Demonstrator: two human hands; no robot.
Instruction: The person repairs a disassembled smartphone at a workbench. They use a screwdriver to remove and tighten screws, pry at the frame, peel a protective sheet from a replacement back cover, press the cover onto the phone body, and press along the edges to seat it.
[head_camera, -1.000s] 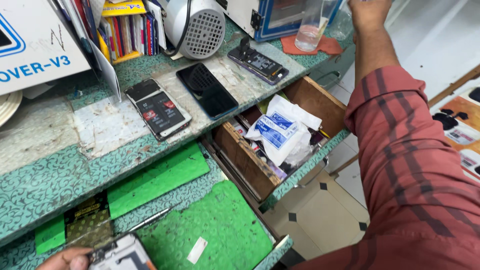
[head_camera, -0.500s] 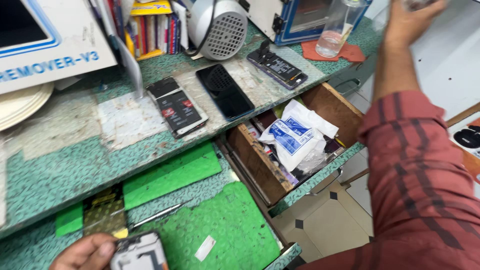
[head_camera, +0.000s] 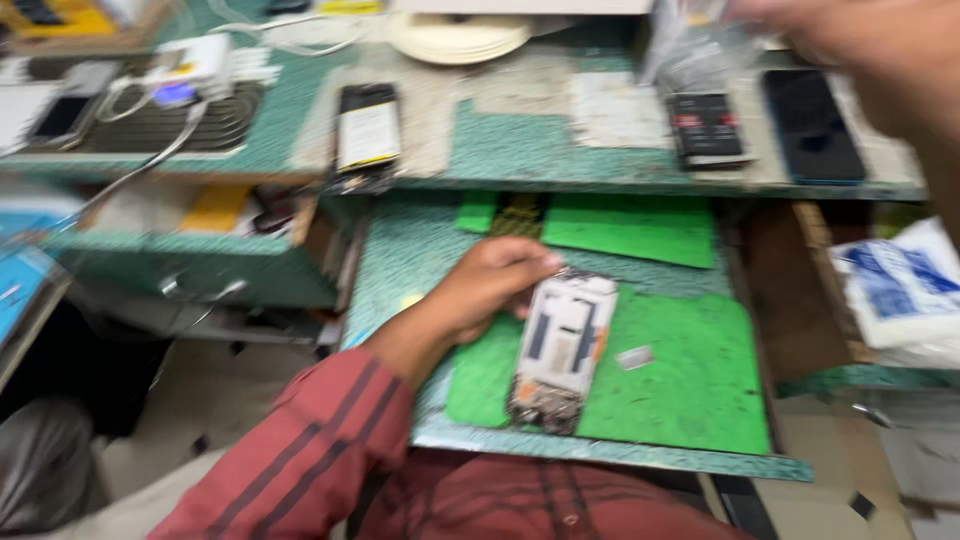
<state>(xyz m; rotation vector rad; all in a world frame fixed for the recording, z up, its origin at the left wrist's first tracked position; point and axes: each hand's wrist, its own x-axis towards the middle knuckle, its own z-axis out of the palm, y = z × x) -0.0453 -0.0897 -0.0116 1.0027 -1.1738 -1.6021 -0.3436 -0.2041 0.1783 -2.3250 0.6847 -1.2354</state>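
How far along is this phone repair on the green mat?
Done so far: the opened phone lies back-off on the green mat, insides exposed. In hand: the left hand steadies its top edge, while the right hand, blurred at top right, seems to hold a clear plastic bag. Left: the phone is not closed; no cover is on it.

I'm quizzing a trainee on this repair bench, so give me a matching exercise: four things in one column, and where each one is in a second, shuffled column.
Things:
1. opened phone
2. dark-screen phone
3. white plastic packets
4. small white piece

Places:
A. in the open drawer on the right
B. lying alone on the green mat, right of the opened phone
C. under the left hand, on the green mat
D. on the upper shelf, far right

Pairs: 1-C, 2-D, 3-A, 4-B
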